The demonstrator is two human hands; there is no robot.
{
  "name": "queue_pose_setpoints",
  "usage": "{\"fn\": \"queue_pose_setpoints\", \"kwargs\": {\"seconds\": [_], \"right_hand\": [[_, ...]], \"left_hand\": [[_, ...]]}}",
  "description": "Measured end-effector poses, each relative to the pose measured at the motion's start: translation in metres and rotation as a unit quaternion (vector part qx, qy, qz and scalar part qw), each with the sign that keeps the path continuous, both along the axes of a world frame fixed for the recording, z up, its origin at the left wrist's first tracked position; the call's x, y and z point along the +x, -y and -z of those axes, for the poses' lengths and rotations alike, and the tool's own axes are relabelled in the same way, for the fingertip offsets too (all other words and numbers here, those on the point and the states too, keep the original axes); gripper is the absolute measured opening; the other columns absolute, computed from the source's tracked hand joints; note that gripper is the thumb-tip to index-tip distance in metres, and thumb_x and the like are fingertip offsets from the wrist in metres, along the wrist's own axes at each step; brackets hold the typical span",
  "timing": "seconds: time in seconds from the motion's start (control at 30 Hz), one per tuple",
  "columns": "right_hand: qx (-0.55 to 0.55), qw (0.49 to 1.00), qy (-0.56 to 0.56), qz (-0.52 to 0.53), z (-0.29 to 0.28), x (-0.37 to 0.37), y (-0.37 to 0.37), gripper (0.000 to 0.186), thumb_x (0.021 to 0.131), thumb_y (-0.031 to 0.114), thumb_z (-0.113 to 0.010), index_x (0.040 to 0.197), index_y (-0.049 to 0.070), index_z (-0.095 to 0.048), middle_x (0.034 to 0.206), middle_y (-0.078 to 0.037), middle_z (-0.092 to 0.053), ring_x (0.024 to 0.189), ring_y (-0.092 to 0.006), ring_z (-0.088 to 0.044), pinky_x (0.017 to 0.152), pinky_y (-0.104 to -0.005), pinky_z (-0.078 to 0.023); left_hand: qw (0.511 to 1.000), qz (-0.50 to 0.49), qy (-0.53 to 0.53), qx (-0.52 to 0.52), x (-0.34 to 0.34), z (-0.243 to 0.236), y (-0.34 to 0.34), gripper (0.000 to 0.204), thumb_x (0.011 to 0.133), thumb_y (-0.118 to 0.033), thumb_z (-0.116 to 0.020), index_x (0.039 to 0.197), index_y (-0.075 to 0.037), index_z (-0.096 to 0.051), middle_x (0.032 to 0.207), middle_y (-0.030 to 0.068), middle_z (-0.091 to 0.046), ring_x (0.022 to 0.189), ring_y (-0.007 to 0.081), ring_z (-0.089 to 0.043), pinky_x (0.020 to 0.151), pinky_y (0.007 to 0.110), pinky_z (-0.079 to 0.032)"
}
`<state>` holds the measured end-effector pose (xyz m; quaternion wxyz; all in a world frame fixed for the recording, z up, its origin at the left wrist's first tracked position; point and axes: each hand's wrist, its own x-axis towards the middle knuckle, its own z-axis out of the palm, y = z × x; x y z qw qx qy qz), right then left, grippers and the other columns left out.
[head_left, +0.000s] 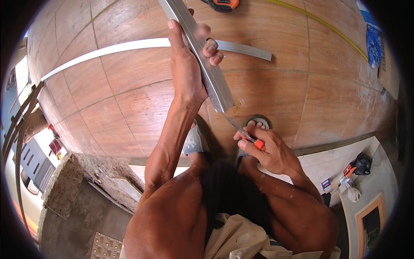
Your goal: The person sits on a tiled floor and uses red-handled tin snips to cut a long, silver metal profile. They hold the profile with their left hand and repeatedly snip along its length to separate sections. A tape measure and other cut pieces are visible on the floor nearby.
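Observation:
My left hand (189, 60) is closed around a long silver metal channel (199, 49), fingers wrapped over its right side. The channel slants from the top edge down to an end near the middle of the picture. My right hand (269, 149) grips a slim tool (237, 126) with a narrow metal blade and a red-orange handle end; its exact kind is partly hidden by the fingers. The blade's tip meets or nearly meets the lower end of the channel. A second long silver strip (125, 48) lies on the floor beyond, passing behind my left hand.
Wood-look tiles (267, 90) cover the floor. A black and orange tape measure (223, 4) and an extended yellow tape (323, 22) lie at the far side. Blue plastic (373, 45) and a carton (389, 69) are at right. Dark bent strips (19, 129) rise at left, near a rough concrete edge (64, 190).

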<state>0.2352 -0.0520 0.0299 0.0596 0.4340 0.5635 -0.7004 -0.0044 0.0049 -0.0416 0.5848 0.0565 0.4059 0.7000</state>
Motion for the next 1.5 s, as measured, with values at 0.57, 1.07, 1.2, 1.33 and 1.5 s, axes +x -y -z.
{"fn": "queue_pose_setpoints", "kwargs": {"seconds": [0.57,1.07,1.2,1.33,1.5], "right_hand": [[0.024,1.0,0.019,0.003,-0.003,-0.004,-0.003,0.031,0.105,0.029,-0.062,0.105,-0.001,-0.069,0.087,-0.015,-0.063,0.079,-0.0283,-0.061,0.08,-0.0392,-0.049],[0.039,0.998,0.049,0.014,-0.005,-0.003,-0.005,0.041,0.101,0.033,-0.068,0.101,-0.007,-0.069,0.078,-0.022,-0.065,0.071,-0.0357,-0.064,0.075,-0.0416,-0.051],[0.027,0.999,0.031,0.02,-0.009,-0.005,-0.007,0.041,0.101,0.034,-0.067,0.099,-0.006,-0.069,0.077,-0.021,-0.064,0.071,-0.0339,-0.064,0.075,-0.042,-0.051],[0.018,0.999,0.029,0.012,-0.011,-0.007,-0.009,0.04,0.101,0.035,-0.067,0.098,-0.006,-0.069,0.076,-0.021,-0.063,0.07,-0.0325,-0.063,0.075,-0.0417,-0.051],[0.025,1.0,0.007,-0.001,-0.015,-0.006,-0.008,0.034,0.104,0.031,-0.064,0.101,-0.003,-0.069,0.086,-0.021,-0.063,0.082,-0.0391,-0.06,0.082,-0.0456,-0.046]], "left_hand": [[1.0,0.012,-0.011,-0.008,-0.001,0.006,0.0,0.069,0.108,-0.065,-0.052,0.158,-0.02,-0.036,0.086,-0.0025,-0.051,0.062,0.0054,-0.048,0.053,0.023,-0.046],[0.999,0.006,-0.046,-0.03,0.003,-0.012,-0.001,0.063,0.112,-0.059,-0.049,0.157,-0.017,-0.038,0.085,0.0007,-0.051,0.061,0.008,-0.049,0.052,0.026,-0.045],[0.999,0.01,-0.044,-0.022,0.003,-0.01,0.0,0.062,0.112,-0.059,-0.049,0.157,-0.017,-0.038,0.085,0.0004,-0.051,0.06,0.0076,-0.049,0.051,0.025,-0.045],[0.999,0.021,-0.05,0.003,0.001,-0.005,0.001,0.062,0.112,-0.058,-0.049,0.157,-0.017,-0.038,0.085,0.0002,-0.051,0.06,0.0072,-0.049,0.051,0.025,-0.045],[0.998,0.027,-0.05,0.015,0.001,-0.008,0.001,0.062,0.113,-0.057,-0.048,0.158,-0.017,-0.038,0.086,0.0003,-0.051,0.06,0.0069,-0.049,0.051,0.024,-0.045]]}}
